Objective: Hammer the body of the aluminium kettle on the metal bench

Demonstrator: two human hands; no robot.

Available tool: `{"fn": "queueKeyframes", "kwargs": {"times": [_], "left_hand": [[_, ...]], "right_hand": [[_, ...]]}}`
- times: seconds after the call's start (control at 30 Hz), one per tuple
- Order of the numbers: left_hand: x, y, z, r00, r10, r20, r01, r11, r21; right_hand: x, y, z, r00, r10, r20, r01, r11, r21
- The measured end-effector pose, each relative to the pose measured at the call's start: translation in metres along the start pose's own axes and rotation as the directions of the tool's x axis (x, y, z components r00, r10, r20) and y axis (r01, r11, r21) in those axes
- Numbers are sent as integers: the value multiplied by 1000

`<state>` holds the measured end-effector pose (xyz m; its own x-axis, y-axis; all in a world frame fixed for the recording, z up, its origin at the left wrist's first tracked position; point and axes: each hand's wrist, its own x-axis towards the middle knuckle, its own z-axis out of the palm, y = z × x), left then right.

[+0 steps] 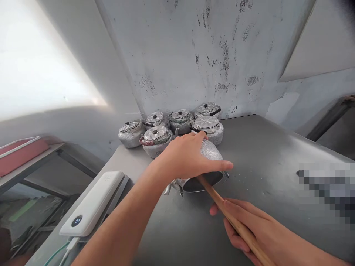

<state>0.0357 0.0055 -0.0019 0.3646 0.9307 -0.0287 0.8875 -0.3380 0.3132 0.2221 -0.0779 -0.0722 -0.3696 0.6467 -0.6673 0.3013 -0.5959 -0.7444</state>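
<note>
A dented silver metal kettle [212, 149] is tipped over on the grey table, its round open mouth facing me and no lid on it. My left hand [191, 155] grips its body from above, thumb stretched across near the rim. In my right hand [246, 225] is a wooden stick [235, 220], fingers wrapped round it. The stick's far end goes into the kettle's mouth, where its tip is hidden. The spout shows below my left wrist.
Several lidded silver kettles [156, 138] stand by the wall behind. A white power bank [94, 203] with cables lies at the table's left. A pink tray [22, 153] rests on a shelf further left. A blurred dark object [332, 192] is at the right.
</note>
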Motion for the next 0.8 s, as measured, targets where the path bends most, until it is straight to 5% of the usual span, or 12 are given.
{"fn": "queueKeyframes", "kwargs": {"times": [0.8], "left_hand": [[1,1,2,1000,-8,-6,8,1000,-2]], "right_hand": [[7,11,-7,992,-126,22,123,986,109]]}}
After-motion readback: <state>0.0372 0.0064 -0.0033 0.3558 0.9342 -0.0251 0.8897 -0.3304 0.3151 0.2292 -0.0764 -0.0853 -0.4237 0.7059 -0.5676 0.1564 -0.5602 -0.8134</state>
